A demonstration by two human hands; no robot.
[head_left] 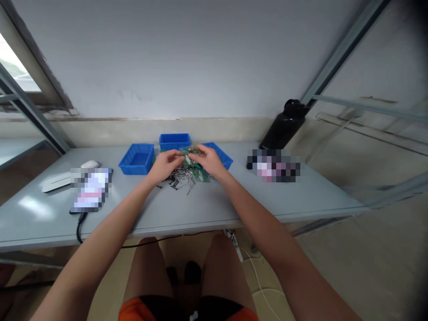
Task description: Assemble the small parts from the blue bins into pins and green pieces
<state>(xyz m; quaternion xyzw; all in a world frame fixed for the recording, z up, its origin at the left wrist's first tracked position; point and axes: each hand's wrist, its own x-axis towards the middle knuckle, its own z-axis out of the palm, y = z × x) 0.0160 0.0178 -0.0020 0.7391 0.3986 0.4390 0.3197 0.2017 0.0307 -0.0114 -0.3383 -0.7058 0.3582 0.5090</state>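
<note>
My left hand (166, 165) and my right hand (210, 161) meet over a pile of screws (182, 174) at the middle of the table. Between them is a greenish see-through plastic bag (186, 151), with small items in it. The fingers of both hands are bent and closed at the bag; the exact grip is too small to make out. Loose dark and silvery screws spread in front of the hands. More green plastic (202, 174) lies under my right hand, partly covered by it.
Blue bins stand behind the pile: one at the left (136, 159), one at the back (174, 141), one at the right (221, 155) partly behind my hand. A phone (92, 191) with a cable, a white mouse (90, 164), and a tilted black bottle (283, 127) are farther out.
</note>
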